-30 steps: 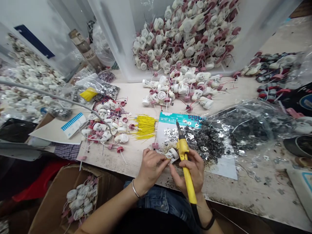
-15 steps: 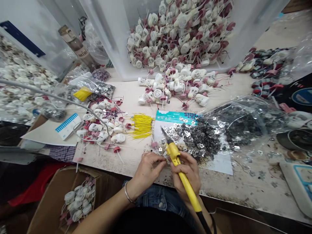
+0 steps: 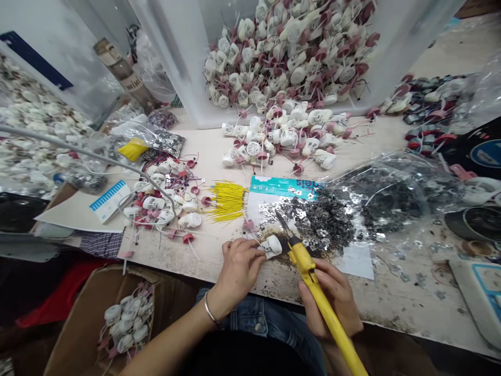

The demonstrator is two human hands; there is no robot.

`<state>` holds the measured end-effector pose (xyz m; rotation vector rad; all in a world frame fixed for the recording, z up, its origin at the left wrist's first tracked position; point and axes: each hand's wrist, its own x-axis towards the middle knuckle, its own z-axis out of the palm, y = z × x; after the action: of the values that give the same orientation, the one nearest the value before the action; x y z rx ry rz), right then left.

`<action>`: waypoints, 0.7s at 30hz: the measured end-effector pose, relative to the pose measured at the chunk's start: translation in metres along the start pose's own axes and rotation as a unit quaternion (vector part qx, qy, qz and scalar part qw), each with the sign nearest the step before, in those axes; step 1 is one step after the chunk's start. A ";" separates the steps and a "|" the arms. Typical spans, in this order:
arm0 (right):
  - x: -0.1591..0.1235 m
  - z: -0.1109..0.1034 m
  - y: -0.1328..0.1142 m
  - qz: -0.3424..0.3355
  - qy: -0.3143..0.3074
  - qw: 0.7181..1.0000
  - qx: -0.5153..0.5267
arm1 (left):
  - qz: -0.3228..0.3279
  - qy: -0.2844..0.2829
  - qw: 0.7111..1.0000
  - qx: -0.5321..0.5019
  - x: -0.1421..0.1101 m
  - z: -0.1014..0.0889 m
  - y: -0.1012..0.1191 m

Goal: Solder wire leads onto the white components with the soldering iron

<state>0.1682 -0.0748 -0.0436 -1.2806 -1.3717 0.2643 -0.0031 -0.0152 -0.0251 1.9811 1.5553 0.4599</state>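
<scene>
My left hand (image 3: 241, 263) is closed, its fingertips pinching a small white plastic part (image 3: 273, 245) with a round end, just above the front of the table. My right hand (image 3: 332, 297) is wrapped round a yellow soldering iron (image 3: 303, 261). The iron's dark tip points up and left, over the edge of a heap of small metal plates (image 3: 321, 222), apart from the white part. To the left of the heap lies a bundle of thin yellow wires (image 3: 229, 201).
White and pink parts with wires (image 3: 289, 136) spill before a big clear bin (image 3: 188, 99). More lie at left (image 3: 156, 203). A plastic bag of metal plates (image 3: 395, 198) is at right. A cardboard box (image 3: 74, 334) stands below the table's left side. A grey cable (image 3: 78, 149) crosses the left.
My right hand has moved right and down with the soldering iron, away from my left hand. The white part in my left hand now shows, where before it was mostly hidden.
</scene>
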 end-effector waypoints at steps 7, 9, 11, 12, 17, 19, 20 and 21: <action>-0.011 -0.058 -0.021 -0.003 -0.170 0.985 -0.026 | -0.077 -0.037 0.994 -0.072 0.012 -0.006 0.000; -0.012 -0.062 -0.027 0.010 -0.180 0.983 -0.033 | -0.082 -0.044 0.993 -0.074 0.014 -0.006 0.000; -0.012 -0.062 -0.030 -0.011 -0.188 0.981 -0.040 | -0.085 -0.054 0.992 -0.077 0.015 -0.007 0.001; -0.012 -0.062 -0.030 -0.020 -0.195 0.980 -0.046 | -0.085 -0.058 0.992 -0.078 0.015 -0.007 0.001; -0.015 -0.063 -0.026 -0.031 -0.213 0.975 -0.059 | -0.084 -0.075 0.991 -0.072 0.015 -0.009 0.002; -0.015 -0.064 -0.024 -0.045 -0.218 0.974 -0.053 | -0.086 -0.075 0.991 -0.066 0.015 -0.009 0.002; -0.015 -0.065 -0.024 -0.047 -0.217 0.974 -0.051 | -0.086 -0.076 0.991 -0.064 0.015 -0.008 0.002; -0.014 -0.065 -0.025 -0.045 -0.218 0.974 -0.050 | -0.086 -0.078 0.991 -0.061 0.015 -0.008 0.002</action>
<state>0.2039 -0.1278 -0.0136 -1.2863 -1.8306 0.4371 -0.0021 0.0002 -0.0189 1.7307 1.5456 0.3156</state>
